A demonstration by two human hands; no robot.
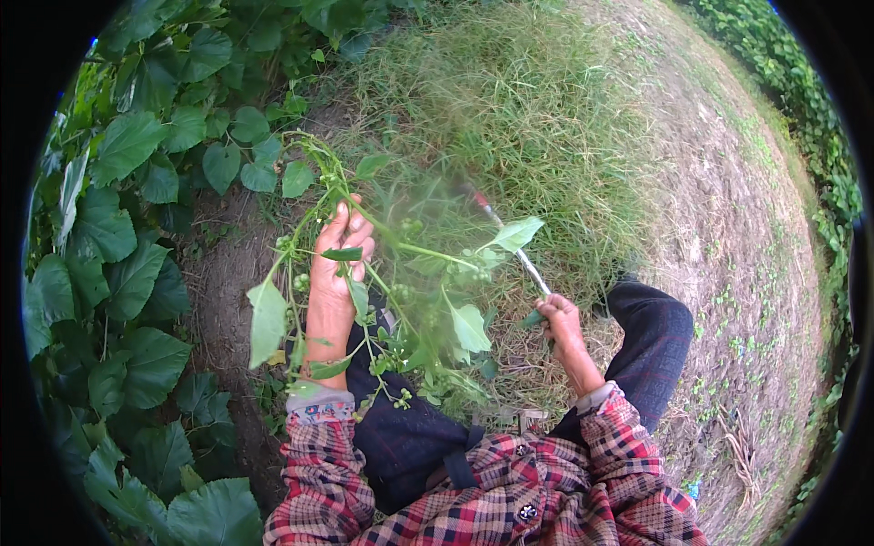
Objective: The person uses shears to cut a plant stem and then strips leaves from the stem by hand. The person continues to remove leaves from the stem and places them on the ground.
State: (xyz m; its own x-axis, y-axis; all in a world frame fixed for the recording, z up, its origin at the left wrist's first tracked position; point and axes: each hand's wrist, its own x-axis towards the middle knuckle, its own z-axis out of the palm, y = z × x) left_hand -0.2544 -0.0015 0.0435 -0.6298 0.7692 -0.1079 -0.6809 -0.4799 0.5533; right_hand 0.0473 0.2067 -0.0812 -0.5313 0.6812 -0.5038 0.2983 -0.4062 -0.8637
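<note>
My left hand [345, 235] is raised and closed around the stems of a leafy weed [399, 249] with clusters of small round green berries and a few tiny white flowers. Its branches droop over my forearm and towards my lap. In my right hand [561, 319] is the slim, pale handle of a tool [524, 258]. Reddish colouring shows near the handle's far end, and whatever is beyond it is blurred among the grass. A small green leaf pokes out beside my right fingers.
Broad-leaved plants [136, 273] crowd the left side. Tall grass [532, 123] grows in front of me. A bare dirt strip [730, 273] runs down the right, with dry stalks [741, 454] lying on it. Green foliage [806, 102] borders the far right. My bent knee [649, 341] is beside my right hand.
</note>
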